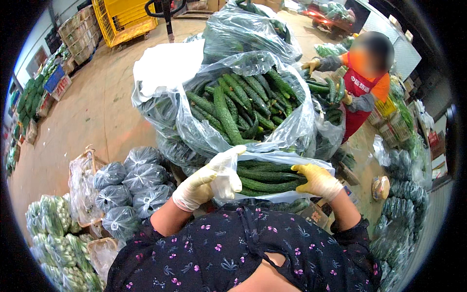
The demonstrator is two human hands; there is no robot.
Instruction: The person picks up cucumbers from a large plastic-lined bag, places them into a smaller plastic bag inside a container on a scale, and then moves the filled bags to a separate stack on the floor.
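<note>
Right in front of me is a small clear plastic bag [279,156] with several long, bumpy green cucumbers [267,176] lying side by side in its mouth. My left hand [206,181], in a pale glove, pinches the bag's left edge, where a fold of film bunches between the fingers. On the other side my right hand [319,182], in a yellowish glove, curls its fingers over the right ends of the cucumbers. Just beyond stands a large open plastic sack [182,117] heaped with more cucumbers [226,111]. A white sheet [168,65] lies over its far left rim.
Another full sack [248,36] stands behind. At the right, a person in a red apron [357,82] handles cucumbers with gloved hands. Filled dark plastic bags [146,177] pile up to my left, near bagged vegetables [61,233]. A yellow cage cart [124,22] stands far back.
</note>
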